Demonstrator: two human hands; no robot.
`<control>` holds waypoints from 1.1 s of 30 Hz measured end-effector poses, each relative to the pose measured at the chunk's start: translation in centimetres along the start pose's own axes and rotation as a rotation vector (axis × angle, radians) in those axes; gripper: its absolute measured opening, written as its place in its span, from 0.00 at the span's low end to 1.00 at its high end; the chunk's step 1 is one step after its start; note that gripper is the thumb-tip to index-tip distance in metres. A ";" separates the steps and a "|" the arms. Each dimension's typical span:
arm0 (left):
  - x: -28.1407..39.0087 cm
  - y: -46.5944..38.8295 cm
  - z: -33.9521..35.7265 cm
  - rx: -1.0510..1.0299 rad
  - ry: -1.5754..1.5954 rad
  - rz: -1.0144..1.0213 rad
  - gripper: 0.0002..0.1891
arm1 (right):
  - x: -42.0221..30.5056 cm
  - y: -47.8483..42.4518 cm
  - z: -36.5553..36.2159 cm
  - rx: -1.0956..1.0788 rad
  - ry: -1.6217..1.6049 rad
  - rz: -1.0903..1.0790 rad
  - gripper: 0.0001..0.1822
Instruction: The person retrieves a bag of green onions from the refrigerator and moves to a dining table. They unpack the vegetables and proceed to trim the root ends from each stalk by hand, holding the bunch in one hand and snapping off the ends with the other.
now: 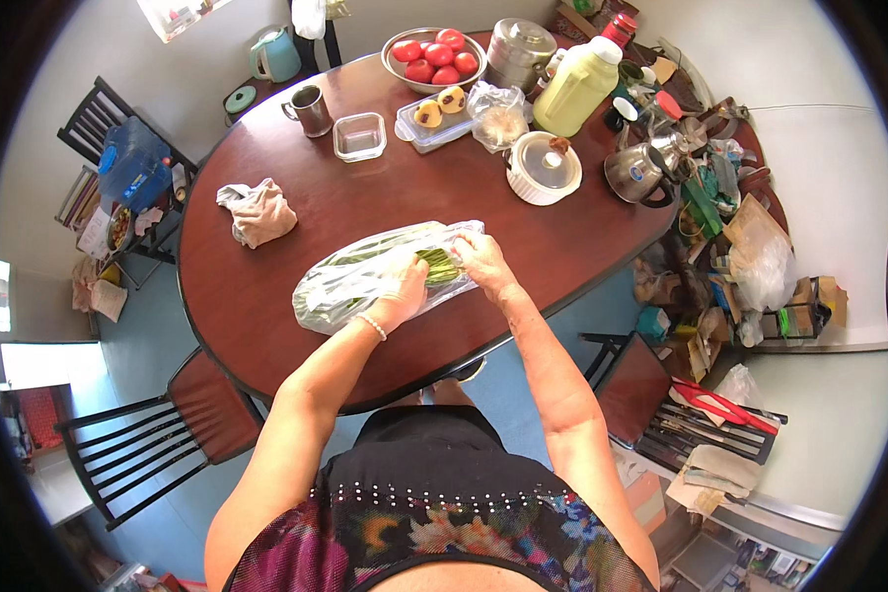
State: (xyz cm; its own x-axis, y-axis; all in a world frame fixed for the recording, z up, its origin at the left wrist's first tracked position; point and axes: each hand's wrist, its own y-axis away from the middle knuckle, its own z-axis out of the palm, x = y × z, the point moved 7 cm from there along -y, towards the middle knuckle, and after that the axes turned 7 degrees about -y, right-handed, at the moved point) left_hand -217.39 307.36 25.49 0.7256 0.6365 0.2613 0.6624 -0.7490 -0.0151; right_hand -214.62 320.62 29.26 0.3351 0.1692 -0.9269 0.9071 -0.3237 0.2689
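A clear plastic bag (325, 292) lies along the near part of the wooden table, with long green vegetable stalks (441, 266) inside it. The stalks' cut ends show at the bag's right end. My left hand (403, 290), a beaded bracelet at its wrist, presses on the bag near its middle; whether its fingers grip the film or the stalks is hidden. With bent fingers my right hand (482, 263) pinches the film at the right end, beside the stalk ends.
The oval table (414, 196) bears a crumpled cloth (257, 213), a metal mug (311, 111), a glass container (360, 138), a bowl (392, 68) of tomatoes, a lidded white pot (540, 181), a thermos (573, 92) and a steel kettle (633, 174). Chairs stand left (214, 403) and right (633, 392).
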 end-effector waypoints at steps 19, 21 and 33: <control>0.0 -0.4 -0.1 -0.084 0.092 -0.138 0.12 | 0.2 0.7 -0.3 -0.233 -0.042 -0.062 0.17; -1.0 -0.4 -0.3 -0.139 0.178 -0.174 0.16 | 0.1 0.8 -0.4 -0.297 -0.122 -0.004 0.16; -2.6 3.2 -9.4 -0.033 0.989 -0.251 0.11 | 2.0 3.0 1.6 -0.440 -0.631 0.093 0.26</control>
State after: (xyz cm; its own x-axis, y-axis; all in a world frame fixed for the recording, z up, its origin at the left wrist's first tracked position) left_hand -218.87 301.58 33.81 0.0783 0.3501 0.9335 0.7579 -0.6292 0.1724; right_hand -211.61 318.49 27.78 0.3258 -0.4458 -0.8338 0.9444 0.1112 0.3095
